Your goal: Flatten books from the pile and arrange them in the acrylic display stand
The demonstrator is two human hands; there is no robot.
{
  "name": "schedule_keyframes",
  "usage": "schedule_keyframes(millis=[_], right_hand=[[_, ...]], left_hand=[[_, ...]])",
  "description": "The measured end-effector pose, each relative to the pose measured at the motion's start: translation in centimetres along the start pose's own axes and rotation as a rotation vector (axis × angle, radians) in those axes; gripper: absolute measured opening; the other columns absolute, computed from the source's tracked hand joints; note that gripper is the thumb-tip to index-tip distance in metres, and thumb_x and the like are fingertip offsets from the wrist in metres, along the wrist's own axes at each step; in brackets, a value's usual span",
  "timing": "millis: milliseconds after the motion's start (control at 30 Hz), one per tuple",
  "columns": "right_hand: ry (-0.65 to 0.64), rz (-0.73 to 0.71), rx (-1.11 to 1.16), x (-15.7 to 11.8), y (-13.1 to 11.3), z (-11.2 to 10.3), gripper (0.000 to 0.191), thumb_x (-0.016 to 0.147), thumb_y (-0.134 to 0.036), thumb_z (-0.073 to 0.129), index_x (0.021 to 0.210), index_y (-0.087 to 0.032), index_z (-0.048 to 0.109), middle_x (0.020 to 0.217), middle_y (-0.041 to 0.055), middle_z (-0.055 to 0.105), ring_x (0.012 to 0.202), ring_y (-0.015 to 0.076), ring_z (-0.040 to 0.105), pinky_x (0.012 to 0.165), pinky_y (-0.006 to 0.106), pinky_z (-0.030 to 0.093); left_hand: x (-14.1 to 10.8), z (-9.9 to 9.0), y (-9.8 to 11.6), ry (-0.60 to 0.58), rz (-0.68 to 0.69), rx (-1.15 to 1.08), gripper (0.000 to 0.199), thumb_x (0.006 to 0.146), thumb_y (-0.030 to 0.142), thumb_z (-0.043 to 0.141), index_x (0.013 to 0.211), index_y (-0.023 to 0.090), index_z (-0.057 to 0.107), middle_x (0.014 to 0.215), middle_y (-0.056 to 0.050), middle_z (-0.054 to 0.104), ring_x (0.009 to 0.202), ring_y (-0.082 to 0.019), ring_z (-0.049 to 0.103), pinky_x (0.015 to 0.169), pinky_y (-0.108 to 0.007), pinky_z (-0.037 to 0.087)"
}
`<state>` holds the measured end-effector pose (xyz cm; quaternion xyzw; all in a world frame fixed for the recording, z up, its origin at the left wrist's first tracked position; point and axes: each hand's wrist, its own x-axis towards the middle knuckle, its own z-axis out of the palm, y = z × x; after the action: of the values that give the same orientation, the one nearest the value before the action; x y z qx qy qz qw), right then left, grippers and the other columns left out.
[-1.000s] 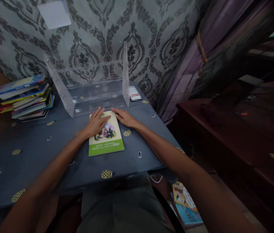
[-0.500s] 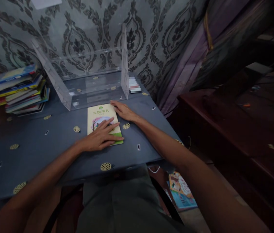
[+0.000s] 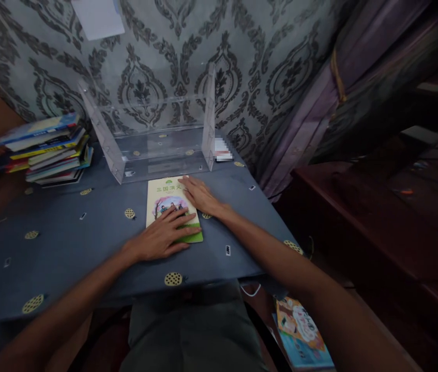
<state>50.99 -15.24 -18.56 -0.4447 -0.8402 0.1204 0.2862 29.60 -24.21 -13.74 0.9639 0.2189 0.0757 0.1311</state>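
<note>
Your left hand (image 3: 163,235) is splayed on the book (image 3: 169,198), right hand (image 3: 201,198) at its edge, grip unclear tbh. So far it's shut, outside the clear rack (image 3: 208,124).

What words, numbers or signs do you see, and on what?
"三国演义" on the cream-and-green paper book; line beneath: too small.
Too blurred: spines in the stack of multicoloured paper books.
Too small: black-and-white labels on the blue cloth.
Too blurred: orange and blue paper booklets, lower right.
Pixelated: small white-and-red item.
</note>
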Motion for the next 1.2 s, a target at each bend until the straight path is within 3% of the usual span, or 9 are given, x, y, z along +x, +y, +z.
schedule_keyframes(millis=[200, 433, 567, 667, 767, 933, 1000, 1100, 1200], right_hand=[[-0.019, 0.059, 0.022, 0.1, 0.1, -0.3, 0.047, 0.100, -0.023, 0.042, 0.145, -0.011, 0.048, 0.153, 0.0204, 0.047, 0.142, 0.0269, 0.044, 0.119, 0.047, 0.035], [0.007, 0.094, 0.031, 0.4, 1.4, -0.4, 0.048, 0.096, -0.026, 0.046, 0.144, -0.016, 0.050, 0.149, 0.0161, 0.053, 0.140, 0.0265, 0.046, 0.116, 0.049, 0.037], [0.023, 0.074, 0.073, 0.6, 1.4, -1.0, 0.050, 0.092, -0.026, 0.054, 0.140, -0.016, 0.053, 0.142, 0.0149, 0.059, 0.133, 0.0272, 0.052, 0.113, 0.048, 0.039], [0.050, 0.135, 0.147, 1.0, 1.1, -1.6, 0.045, 0.087, -0.020, 0.057, 0.131, -0.014, 0.060, 0.130, 0.0147, 0.066, 0.121, 0.0268, 0.059, 0.109, 0.047, 0.041], [0.072, 0.227, 0.221, 1.3, 1.0, -2.1, 0.040, 0.087, -0.015, 0.051, 0.125, -0.015, 0.064, 0.107, 0.0096, 0.074, 0.099, 0.0223, 0.065, 0.095, 0.039, 0.049], [0.069, 0.257, 0.319, 1.3, 0.7, -2.3, 0.037, 0.087, -0.012, 0.048, 0.119, -0.012, 0.068, 0.079, 0.0031, 0.072, 0.068, 0.0161, 0.060, 0.074, 0.029, 0.049], [0.071, 0.258, 0.369, 1.2, 0.4, -2.4, 0.036, 0.086, -0.011, 0.049, 0.115, -0.012, 0.070, 0.074, 0.0016, 0.071, 0.064, 0.0148, 0.058, 0.071, 0.027, 0.048], [0.074, 0.276, 0.444, 1.1, 0.0, -2.6, 0.034, 0.087, -0.010, 0.048, 0.112, -0.013, 0.071, 0.066, -0.0010, 0.068, 0.060, 0.0133, 0.057, 0.069, 0.025, 0.047], [0.060, 0.294, 0.509, 1.0, -0.2, -2.7, 0.033, 0.087, -0.009, 0.049, 0.112, -0.013, 0.070, 0.060, -0.0030, 0.065, 0.059, 0.0127, 0.059, 0.068, 0.024, 0.047]], left_hand=[[0.0, -0.2, 0.2, 0.022, -0.023, 0.025, 0.051, 0.099, 0.052, 0.050, 0.146, 0.034, 0.049, 0.158, -0.004, 0.045, 0.152, -0.029, 0.027, 0.126, -0.058, 0.015], [-0.7, 0.3, -0.5, 0.017, -0.013, 0.114, 0.071, 0.092, 0.065, 0.052, 0.155, 0.037, 0.035, 0.161, -0.006, 0.039, 0.153, -0.033, 0.023, 0.123, -0.064, 0.008], [-0.9, -0.2, -0.6, -0.021, -0.009, 0.134, 0.068, 0.096, 0.057, 0.052, 0.157, 0.039, 0.028, 0.162, -0.003, 0.037, 0.154, -0.031, 0.022, 0.124, -0.063, 0.009], [-2.5, -1.8, -1.3, -0.093, -0.009, 0.088, 0.067, 0.095, 0.050, 0.058, 0.156, 0.041, 0.030, 0.160, -0.002, 0.040, 0.154, -0.030, 0.023, 0.123, -0.062, 0.012], [-5.7, -4.3, -3.0, -0.164, -0.073, 0.004, 0.063, 0.095, 0.040, 0.061, 0.152, 0.046, 0.036, 0.156, 0.000, 0.046, 0.150, -0.027, 0.033, 0.122, -0.055, 0.027], [-9.1, -8.0, -5.4, -0.204, -0.243, -0.149, 0.049, 0.090, 0.034, 0.059, 0.139, 0.037, 0.058, 0.150, -0.004, 0.054, 0.136, -0.028, 0.054, 0.105, -0.040, 0.050], [-7.4, -8.0, -4.9, -0.198, -0.308, -0.127, 0.037, 0.092, 0.039, 0.055, 0.126, 0.031, 0.067, 0.138, -0.006, 0.064, 0.125, -0.028, 0.061, 0.099, -0.037, 0.052], [-2.1, -6.4, -2.5, -0.090, -0.448, 0.028, 0.037, 0.098, 0.044, 0.046, 0.124, 0.023, 0.064, 0.123, -0.009, 0.068, 0.109, -0.026, 0.065, 0.093, -0.037, 0.053], [3.6, -4.0, 0.2, -0.024, -0.565, 0.255, 0.036, 0.100, 0.038, 0.045, 0.127, 0.016, 0.058, 0.131, -0.013, 0.062, 0.120, -0.029, 0.058, 0.099, -0.043, 0.048]])
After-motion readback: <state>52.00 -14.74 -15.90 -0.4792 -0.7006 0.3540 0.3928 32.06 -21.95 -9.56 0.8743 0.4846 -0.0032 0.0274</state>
